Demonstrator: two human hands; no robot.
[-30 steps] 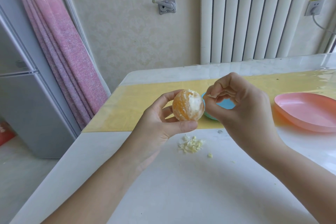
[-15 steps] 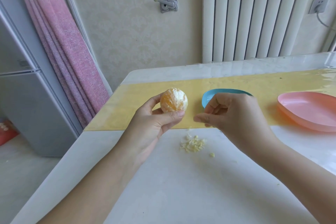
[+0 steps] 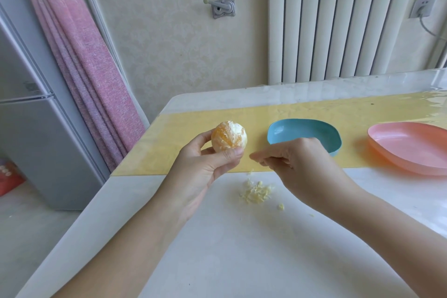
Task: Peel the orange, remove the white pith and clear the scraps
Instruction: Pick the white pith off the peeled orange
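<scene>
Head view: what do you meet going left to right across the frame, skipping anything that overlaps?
fridge -> pink curtain -> orange -> blue dish -> pink dish

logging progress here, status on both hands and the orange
Left hand grips the orange, peel off, white pith left on top. Right hand pinched near the pith scraps on the table, contents unclear. Nothing in the way.

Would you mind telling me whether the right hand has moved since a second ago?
Yes. The right hand left the orange, dropping from across the blue dish toward the pith scraps.
</scene>
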